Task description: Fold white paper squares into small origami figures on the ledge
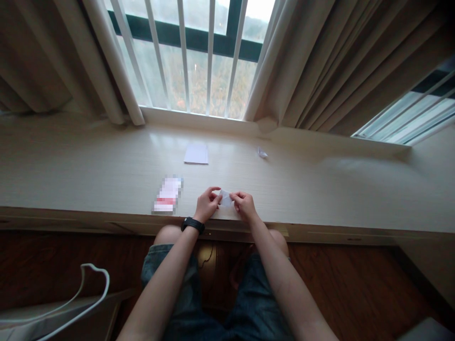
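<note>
Both my hands pinch a small piece of white paper (225,199) just above the front edge of a pale wooden sill (88,161). My left hand (206,204), with a black watch on its wrist, holds the paper's left side, fingers closed. My right hand (243,204) grips the right side, fingers curled. The paper is partly hidden between my fingers.
A white square sheet (196,154) lies farther back on the sill. A tiny folded paper piece (262,152) sits to its right near the curtain. A blurred white and red pack (167,194) lies left of my hands. A barred window (188,61) and curtains stand behind.
</note>
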Motion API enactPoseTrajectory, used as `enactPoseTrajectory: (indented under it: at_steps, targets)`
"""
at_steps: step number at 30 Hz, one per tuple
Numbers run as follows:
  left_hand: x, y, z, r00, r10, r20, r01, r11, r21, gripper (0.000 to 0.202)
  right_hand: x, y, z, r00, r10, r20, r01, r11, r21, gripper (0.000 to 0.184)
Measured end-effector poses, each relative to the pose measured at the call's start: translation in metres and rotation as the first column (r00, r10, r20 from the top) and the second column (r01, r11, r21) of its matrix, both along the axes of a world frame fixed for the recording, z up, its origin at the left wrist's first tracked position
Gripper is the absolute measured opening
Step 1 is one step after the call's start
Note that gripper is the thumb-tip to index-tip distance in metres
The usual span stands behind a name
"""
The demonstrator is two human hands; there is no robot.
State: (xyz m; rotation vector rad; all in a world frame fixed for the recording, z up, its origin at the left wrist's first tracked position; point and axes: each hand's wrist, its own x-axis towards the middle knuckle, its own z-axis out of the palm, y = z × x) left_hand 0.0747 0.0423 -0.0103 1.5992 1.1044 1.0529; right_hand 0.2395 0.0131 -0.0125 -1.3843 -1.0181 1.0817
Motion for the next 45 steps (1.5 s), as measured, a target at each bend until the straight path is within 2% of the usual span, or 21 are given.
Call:
enactPoseTrajectory:
  at_steps: [2,3,5,6,8,11,16,20,23,25,32,38,43,45]
  targets:
    - [0.001,-0.002,-0.003,0.992,0.057,-0.117,-0.043,0.992,0.116,0.021,-0.001,-0.003,-0.002,0.983,-0.066,0.169,0.060,0.997,0.045,0.031]
    - [0.003,-0.003,-0.004,0.981,0.073,-0.180,-0.039,0.982,0.184,0.019,-0.003,-0.006,-0.002,0.950,-0.111,0.291,0.087,0.992,0.096,0.030]
    - [0.005,-0.006,-0.007,0.945,0.082,-0.316,0.024,0.947,0.319,0.021,-0.008,-0.014,-0.003,0.811,-0.177,0.558,0.061,0.974,0.219,0.029]
    - [0.007,-0.008,-0.007,0.918,0.090,-0.386,0.068,0.923,0.379,0.022,-0.010,-0.019,-0.003,0.716,-0.174,0.676,-0.004,0.967,0.253,0.029]
    - [0.009,-0.012,-0.007,0.854,0.156,-0.496,0.114,0.875,0.471,0.023,-0.014,-0.028,-0.004,0.555,-0.138,0.820,-0.126,0.961,0.247,0.032]
    - [0.009,-0.018,-0.004,0.783,0.281,-0.554,0.087,0.833,0.546,0.021,-0.014,-0.035,-0.005,0.429,-0.089,0.899,-0.179,0.967,0.181,0.033]
    - [0.003,-0.041,-0.007,0.765,0.211,-0.609,0.240,0.784,0.573,0.026,-0.012,-0.036,-0.005,0.373,-0.067,0.926,-0.168,0.976,0.138,0.034]
    - [-0.004,-0.061,-0.009,0.771,0.211,-0.601,0.222,0.796,0.564,0.036,-0.014,-0.037,-0.003,0.287,-0.034,0.957,-0.267,0.957,0.114,0.042]
    - [-0.008,-0.067,-0.006,0.776,0.192,-0.601,0.222,0.808,0.546,0.038,-0.010,-0.039,0.000,0.183,0.045,0.982,-0.376,0.926,0.027,0.048]
    - [-0.010,-0.068,-0.005,0.778,0.188,-0.600,0.220,0.812,0.540,0.039,-0.003,-0.040,0.002,0.135,0.076,0.988,-0.399,0.917,-0.016,0.049]
    - [-0.013,-0.071,-0.002,0.775,0.188,-0.603,0.215,0.820,0.531,0.040,0.016,-0.039,0.000,0.081,0.072,0.994,-0.366,0.930,-0.038,0.047]
    - [-0.017,-0.072,-0.004,0.781,0.194,-0.594,0.207,0.816,0.539,0.041,0.010,-0.047,-0.004,0.081,0.023,0.996,-0.305,0.952,0.003,0.050]
    - [-0.019,-0.072,-0.009,0.776,0.182,-0.604,0.228,0.811,0.538,0.043,0.010,-0.054,-0.004,0.089,0.005,0.996,-0.346,0.938,0.026,0.044]
    - [-0.019,-0.072,-0.009,0.774,0.179,-0.608,0.234,0.810,0.537,0.042,0.010,-0.054,-0.004,0.105,0.006,0.994,-0.312,0.950,0.027,0.043]
